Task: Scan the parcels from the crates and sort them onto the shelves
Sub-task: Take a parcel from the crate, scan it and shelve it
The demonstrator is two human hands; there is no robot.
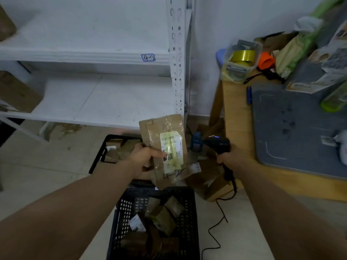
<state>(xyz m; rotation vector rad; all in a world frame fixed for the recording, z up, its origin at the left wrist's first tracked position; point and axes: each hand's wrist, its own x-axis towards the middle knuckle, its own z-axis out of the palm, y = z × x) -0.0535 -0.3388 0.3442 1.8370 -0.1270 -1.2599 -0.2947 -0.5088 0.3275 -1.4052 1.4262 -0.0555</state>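
Observation:
My left hand [144, 158] grips a flat brown cardboard parcel [155, 128] by its left edge, thumb across the white shipping label [171, 151]. The parcel is held upright above the crates, label towards me, with "4-2-1" handwritten near its bottom. My right hand [228, 156] holds a black corded barcode scanner [218, 143], its head pointing left at the parcel from a short distance. A dark blue perforated crate [187, 212] below holds several small brown parcels. A black crate [102, 152] farther back also holds parcels.
White metal shelves [93, 55] fill the upper left; a tag reading "4-2" [148, 57] marks one shelf edge, and brown boxes [16, 92] sit at the far left. A wooden table [236, 117] with a grey mat, tape rolls and clutter stands right. Loose parcels [210, 177] lie under it.

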